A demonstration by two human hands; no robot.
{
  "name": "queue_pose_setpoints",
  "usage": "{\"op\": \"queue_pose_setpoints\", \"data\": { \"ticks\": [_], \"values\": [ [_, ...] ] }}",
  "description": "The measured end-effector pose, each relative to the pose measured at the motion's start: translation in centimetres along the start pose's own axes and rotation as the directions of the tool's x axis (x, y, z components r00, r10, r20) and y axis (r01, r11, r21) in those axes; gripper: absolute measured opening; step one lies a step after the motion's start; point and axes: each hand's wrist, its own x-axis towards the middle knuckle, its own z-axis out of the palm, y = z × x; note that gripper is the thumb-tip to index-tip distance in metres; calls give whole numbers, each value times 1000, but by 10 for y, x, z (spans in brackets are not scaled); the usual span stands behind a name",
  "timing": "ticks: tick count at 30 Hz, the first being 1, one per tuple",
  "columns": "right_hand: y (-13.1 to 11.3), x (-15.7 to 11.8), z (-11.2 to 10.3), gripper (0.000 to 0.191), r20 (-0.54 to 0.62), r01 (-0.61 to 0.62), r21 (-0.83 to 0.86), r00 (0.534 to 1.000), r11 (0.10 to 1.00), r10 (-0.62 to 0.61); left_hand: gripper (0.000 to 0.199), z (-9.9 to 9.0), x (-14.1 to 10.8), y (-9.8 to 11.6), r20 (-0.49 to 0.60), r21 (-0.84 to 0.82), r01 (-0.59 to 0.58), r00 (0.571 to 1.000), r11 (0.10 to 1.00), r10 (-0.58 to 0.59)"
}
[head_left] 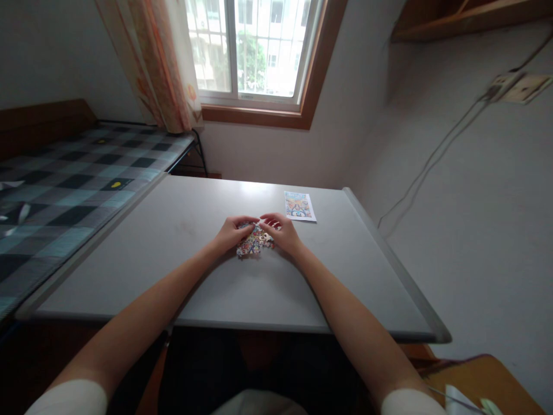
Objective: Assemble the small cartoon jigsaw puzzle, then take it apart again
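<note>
- Left fingers (245,219) and right fingers (271,217) curl inward; whether gripping, I cannot tell.
- Beneath them, jigsaw pieces (249,246): small, multicoloured, knobbly-edged, clustered close together.

A smooth tabletop (142,248) with a soft sheen towards its far edge. Jigsaw pieces (248,248) look like printed card; a picture sheet (300,206) looks like paper. The curtain (158,69) and mattress (142,147) cover are cloth, the window surround (259,115) and shelf (470,23) wood, the wall (466,196) matt, the socket (527,88) plastic.
</note>
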Motion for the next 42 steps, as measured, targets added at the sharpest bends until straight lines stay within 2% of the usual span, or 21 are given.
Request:
{"op": "queue_pose_setpoints", "data": {
  "ticks": [3,7,14,20,23,27,30,36,42],
  "values": [
    [0,-1,4,27,43,-24,53,999,998,22,37,1,0,-2,25,32,-35,999,999,34],
    [1,-1,5,32,42,-67,140,997,988,62,37,1,-1,-2,59,14,-80,995,997,79],
    [1,1,3,33,110,-156,269,985,950,131,37,2,-4,2,71,6,-49,996,999,48],
    [-3,2,2,35,65,-200,354,980,914,189,40,2,-6,8,76,-17,-54,996,998,55],
    [-4,3,-1,32,7,-180,339,982,923,189,47,0,-4,9,24,-11,-49,998,999,50],
    [-1,5,-4,31,-84,-134,223,984,966,156,55,-2,-1,8,-85,-3,-16,996,1000,16],
    [1,3,-3,28,-70,-111,113,990,987,119,56,-2,0,7,-111,-28,-14,994,1000,11],
    [1,-1,2,27,51,-59,29,997,998,58,64,0,0,7,-70,-43,-20,997,999,17],
    [-1,2,0,28,9,-118,114,993,986,118,64,0,0,5,0,-110,16,1000,994,-16]
  ]
}}
